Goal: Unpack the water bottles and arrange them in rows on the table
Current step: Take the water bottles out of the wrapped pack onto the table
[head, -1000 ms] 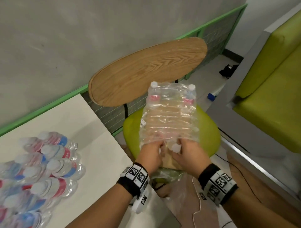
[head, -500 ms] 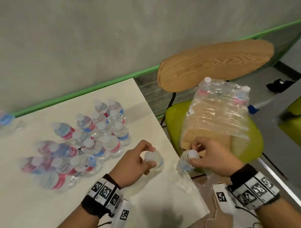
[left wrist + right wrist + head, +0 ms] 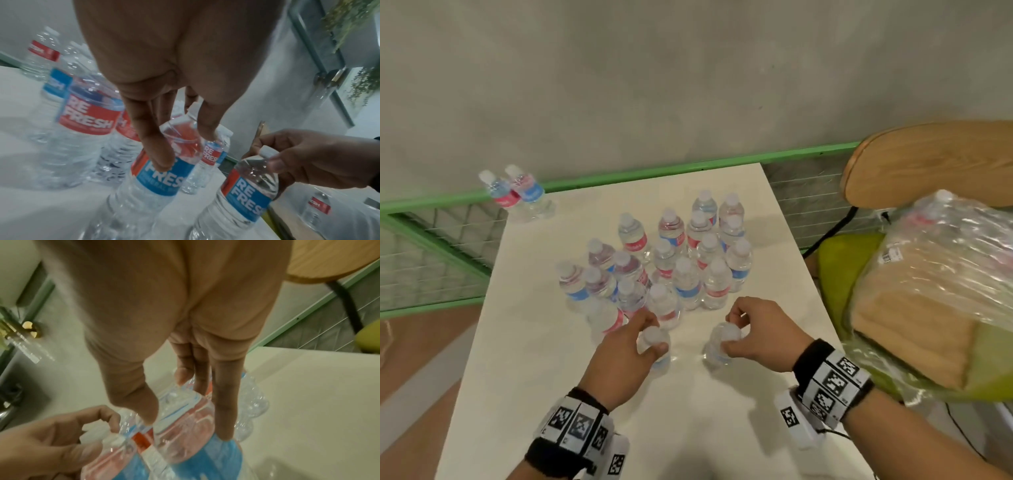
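Note:
Two small clear water bottles with red and blue labels are held upright just in front of the cluster. My left hand (image 3: 652,334) grips the neck of one bottle (image 3: 661,359); the left wrist view shows its fingers (image 3: 156,152) curled round that bottle (image 3: 162,177). My right hand (image 3: 731,334) grips the cap end of the other bottle (image 3: 714,358), whose body (image 3: 185,443) fills the right wrist view. Several bottles (image 3: 671,260) stand bunched mid-table. The torn plastic pack (image 3: 935,274) lies on the chair at the right. I cannot tell whether the held bottles touch the table.
The white table (image 3: 551,377) ends close to my right wrist. Two more bottles (image 3: 517,192) stand at its far left corner by the green rail (image 3: 619,178). The chair has a green seat (image 3: 835,260) and a wooden back (image 3: 928,161).
Both hands pulled a bottle each out of the pack on the chair and carried them left over the table. They now hold them in front of the cluster.

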{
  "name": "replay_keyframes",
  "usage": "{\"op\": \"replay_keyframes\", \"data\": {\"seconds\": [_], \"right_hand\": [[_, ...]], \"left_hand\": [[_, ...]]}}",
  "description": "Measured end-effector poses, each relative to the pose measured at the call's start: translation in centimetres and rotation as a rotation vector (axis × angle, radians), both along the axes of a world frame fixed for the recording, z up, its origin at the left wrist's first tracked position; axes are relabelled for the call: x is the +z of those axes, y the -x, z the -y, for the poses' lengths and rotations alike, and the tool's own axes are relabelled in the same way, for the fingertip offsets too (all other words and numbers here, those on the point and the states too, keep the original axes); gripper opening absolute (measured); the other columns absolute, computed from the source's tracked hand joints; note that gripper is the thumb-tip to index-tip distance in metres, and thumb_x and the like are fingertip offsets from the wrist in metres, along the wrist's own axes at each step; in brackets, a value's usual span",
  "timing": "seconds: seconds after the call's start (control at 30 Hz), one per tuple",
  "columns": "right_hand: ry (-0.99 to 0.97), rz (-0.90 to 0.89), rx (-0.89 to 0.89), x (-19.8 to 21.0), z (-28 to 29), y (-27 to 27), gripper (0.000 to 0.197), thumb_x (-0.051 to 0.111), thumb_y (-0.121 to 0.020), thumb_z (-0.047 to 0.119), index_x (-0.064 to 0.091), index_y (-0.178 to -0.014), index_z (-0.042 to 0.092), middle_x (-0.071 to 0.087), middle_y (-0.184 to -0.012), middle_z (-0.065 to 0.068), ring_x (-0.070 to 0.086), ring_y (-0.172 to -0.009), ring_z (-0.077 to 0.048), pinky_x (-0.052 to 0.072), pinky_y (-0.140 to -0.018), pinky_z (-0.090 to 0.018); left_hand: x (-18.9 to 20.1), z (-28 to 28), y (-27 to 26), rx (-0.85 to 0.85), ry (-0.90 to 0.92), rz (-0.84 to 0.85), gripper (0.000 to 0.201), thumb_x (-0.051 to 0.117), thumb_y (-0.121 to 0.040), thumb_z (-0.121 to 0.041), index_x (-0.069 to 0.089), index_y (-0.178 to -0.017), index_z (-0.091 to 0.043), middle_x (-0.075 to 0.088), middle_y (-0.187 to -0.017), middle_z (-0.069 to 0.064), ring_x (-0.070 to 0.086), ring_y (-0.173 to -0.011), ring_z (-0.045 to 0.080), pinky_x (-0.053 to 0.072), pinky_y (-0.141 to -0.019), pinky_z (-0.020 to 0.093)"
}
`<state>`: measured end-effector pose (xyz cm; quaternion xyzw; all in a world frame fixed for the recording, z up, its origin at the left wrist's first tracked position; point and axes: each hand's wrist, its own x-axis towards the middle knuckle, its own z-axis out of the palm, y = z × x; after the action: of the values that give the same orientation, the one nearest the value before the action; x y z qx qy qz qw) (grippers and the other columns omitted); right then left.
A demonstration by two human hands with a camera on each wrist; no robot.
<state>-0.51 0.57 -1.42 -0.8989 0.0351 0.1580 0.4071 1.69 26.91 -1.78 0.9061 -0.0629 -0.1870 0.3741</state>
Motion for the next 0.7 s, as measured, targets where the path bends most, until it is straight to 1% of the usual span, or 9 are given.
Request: {"op": "replay_keyframes", "data": {"seconds": [0.07,0.13,0.2,0.27,0.3,0.37,0.47,0.57,0.7], "right_hand": [[-0.007,0.037,-0.006,-0.4,-1.8,-0.6,0.035,0.079,-0.060,0.035,0.055,-0.081,0.022,0.059,-0.090,0.005,0.059,-0.082,-0.014,0.053,-0.073,-0.031],[-0.005,0.081,-0.007,-0.6,-3.2,-1.4,0.035,0.079,-0.060,0.032,0.054,-0.082,0.021,0.053,-0.091,0.003,0.056,-0.081,-0.015,0.051,-0.074,-0.028],[0.020,0.113,-0.006,-0.6,-4.3,-2.4,0.035,0.078,-0.060,0.027,0.053,-0.083,0.019,0.049,-0.092,0.000,0.053,-0.080,-0.018,0.047,-0.073,-0.026],[0.043,0.127,0.000,-0.6,-5.0,-3.5,0.034,0.077,-0.062,0.022,0.052,-0.084,0.017,0.048,-0.091,-0.003,0.051,-0.078,-0.021,0.045,-0.071,-0.028],[0.053,0.134,0.001,-0.6,-5.3,-4.0,0.033,0.077,-0.063,0.021,0.051,-0.083,0.018,0.049,-0.090,-0.003,0.049,-0.078,-0.021,0.043,-0.069,-0.028],[0.077,0.158,-0.003,-0.6,-5.8,-5.0,0.034,0.077,-0.063,0.020,0.049,-0.083,0.021,0.048,-0.089,-0.002,0.047,-0.077,-0.018,0.038,-0.064,-0.024],[0.114,0.181,-0.010,-0.5,-6.4,-6.0,0.033,0.077,-0.065,0.017,0.050,-0.085,0.018,0.047,-0.083,0.001,0.045,-0.072,-0.015,0.032,-0.058,-0.019],[0.104,0.201,-0.015,-0.5,-6.8,-6.4,0.028,0.075,-0.069,0.013,0.052,-0.085,0.011,0.048,-0.072,0.002,0.044,-0.064,-0.015,0.034,-0.056,-0.025],[0.119,0.238,-0.015,-0.3,-6.8,-6.6,0.023,0.072,-0.074,0.012,0.053,-0.087,0.009,0.048,-0.066,0.004,0.046,-0.062,-0.016,0.038,-0.058,-0.029]], "left_hand": [[-0.2,-1.3,0.2,0.036,-0.024,0.055,0.030,0.071,-0.083,-0.030,0.048,-0.099,-0.041,0.063,-0.100,-0.019,0.063,-0.070,0.009,0.052,-0.074,0.033],[-0.5,-2.4,0.2,0.071,-0.074,0.148,0.034,0.073,-0.082,-0.027,0.049,-0.100,-0.043,0.056,-0.104,-0.020,0.060,-0.073,0.010,0.047,-0.074,0.031],[-0.8,-3.1,-0.2,0.102,-0.095,0.217,0.036,0.074,-0.081,-0.022,0.054,-0.107,-0.036,0.048,-0.111,-0.016,0.060,-0.079,0.012,0.049,-0.076,0.032],[-1.0,-3.5,-0.6,0.118,-0.129,0.255,0.036,0.074,-0.082,-0.019,0.056,-0.112,-0.029,0.044,-0.116,-0.011,0.061,-0.082,0.016,0.053,-0.073,0.035],[-1.1,-3.5,-0.8,0.122,-0.149,0.264,0.037,0.073,-0.082,-0.019,0.056,-0.114,-0.027,0.043,-0.117,-0.009,0.061,-0.082,0.018,0.053,-0.071,0.036],[-1.2,-3.3,-1.2,0.134,-0.169,0.273,0.037,0.073,-0.083,-0.019,0.056,-0.116,-0.025,0.042,-0.119,-0.007,0.061,-0.083,0.020,0.053,-0.070,0.036],[-1.3,-2.9,-1.6,0.135,-0.192,0.277,0.037,0.070,-0.086,-0.019,0.054,-0.119,-0.023,0.042,-0.123,-0.005,0.060,-0.090,0.022,0.048,-0.070,0.031],[-1.3,-2.7,-2.3,0.149,-0.203,0.282,0.037,0.067,-0.088,-0.019,0.053,-0.123,-0.021,0.041,-0.124,-0.003,0.059,-0.093,0.023,0.042,-0.068,0.028],[-1.5,-2.4,-3.2,0.150,-0.206,0.284,0.038,0.067,-0.089,-0.022,0.052,-0.124,-0.020,0.040,-0.122,-0.001,0.059,-0.095,0.024,0.043,-0.068,0.029]]}}
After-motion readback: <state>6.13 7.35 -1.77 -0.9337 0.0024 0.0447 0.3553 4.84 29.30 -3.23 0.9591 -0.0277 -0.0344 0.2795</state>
